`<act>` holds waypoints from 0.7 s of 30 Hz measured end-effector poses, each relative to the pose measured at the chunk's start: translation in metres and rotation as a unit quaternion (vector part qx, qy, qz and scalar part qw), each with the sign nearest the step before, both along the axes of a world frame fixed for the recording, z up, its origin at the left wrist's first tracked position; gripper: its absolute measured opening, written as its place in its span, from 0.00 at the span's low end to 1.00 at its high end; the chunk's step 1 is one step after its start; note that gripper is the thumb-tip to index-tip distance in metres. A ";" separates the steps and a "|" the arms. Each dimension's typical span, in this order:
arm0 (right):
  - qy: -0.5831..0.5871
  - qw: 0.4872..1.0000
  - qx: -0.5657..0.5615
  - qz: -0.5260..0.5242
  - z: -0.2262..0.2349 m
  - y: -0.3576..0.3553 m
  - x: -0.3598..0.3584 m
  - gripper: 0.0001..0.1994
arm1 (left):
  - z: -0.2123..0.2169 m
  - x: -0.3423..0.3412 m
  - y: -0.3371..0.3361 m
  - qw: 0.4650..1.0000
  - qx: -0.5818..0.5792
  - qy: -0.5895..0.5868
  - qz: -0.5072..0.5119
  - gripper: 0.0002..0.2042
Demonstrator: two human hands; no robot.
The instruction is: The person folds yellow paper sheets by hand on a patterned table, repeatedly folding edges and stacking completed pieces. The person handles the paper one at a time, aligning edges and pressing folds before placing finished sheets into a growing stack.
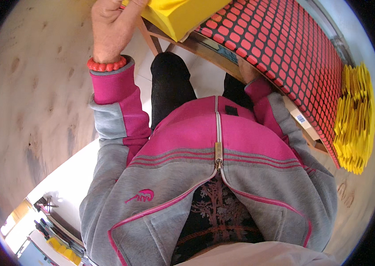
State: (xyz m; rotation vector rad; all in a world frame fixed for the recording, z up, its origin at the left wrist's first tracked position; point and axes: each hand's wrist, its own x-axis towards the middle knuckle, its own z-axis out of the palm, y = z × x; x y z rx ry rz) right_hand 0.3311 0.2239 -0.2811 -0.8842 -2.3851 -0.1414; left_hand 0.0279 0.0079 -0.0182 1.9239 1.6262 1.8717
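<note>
At the top of the view, my left hand (114, 29), with a red bead bracelet (107, 64) at the wrist, is closed at the near left edge of a yellow paper bag (181, 17). Its fingertips run out past the upper rim of the picture. The bag lies at the corner of a table under a red cloth with a black grid (280, 44). My right hand (247, 71) reaches in under the table's front edge, close to the wooden rail. The tabletop and my sleeve hide its fingers.
A thick stack of flat yellow bags (353, 122) sits at the table's right end. Below the cloth, a pale box (302, 116) rests on a shelf. My black-clad knees (172, 80) are close to the table. Shelving with yellow items (63, 250) stands at lower left.
</note>
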 end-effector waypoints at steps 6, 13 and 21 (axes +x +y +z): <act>-0.038 0.997 -0.067 -0.033 0.008 -0.005 -0.005 0.20 | 0.001 -0.013 -0.004 0.998 -0.043 0.038 -0.001 0.07; -0.119 0.932 -0.255 0.229 0.126 -0.075 -0.004 0.18 | 0.002 -0.013 -0.003 0.997 -0.029 0.077 0.005 0.08; 0.042 0.866 -0.140 0.477 0.305 -0.115 -0.054 0.06 | -0.004 -0.013 0.000 1.000 -0.012 0.005 -0.005 0.10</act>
